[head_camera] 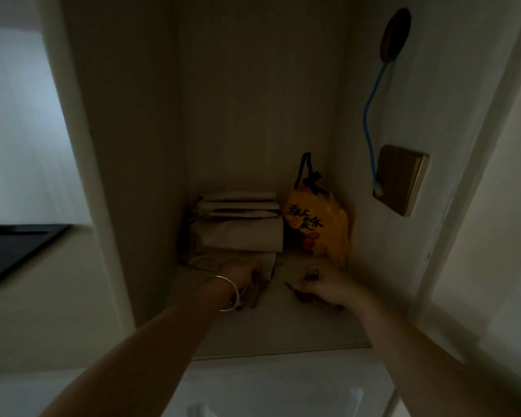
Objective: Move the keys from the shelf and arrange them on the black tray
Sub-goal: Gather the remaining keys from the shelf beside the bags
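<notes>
While both your arms reach into the dim shelf | left hand curled around keys hanging blades-down | right hand pinches a second key bunch, long axis pointing left | black tray far left.

Both hands are positioned inside the shelf recess, left hand to the left, right hand to the right. Keys are located at the left hand; a second set of keys is located at the right hand. Behind the left hand, folded paper bags are stacked. A snack bag is placed to their right, in the rear corner. The black tray lies outside the recess, far left.
</notes>
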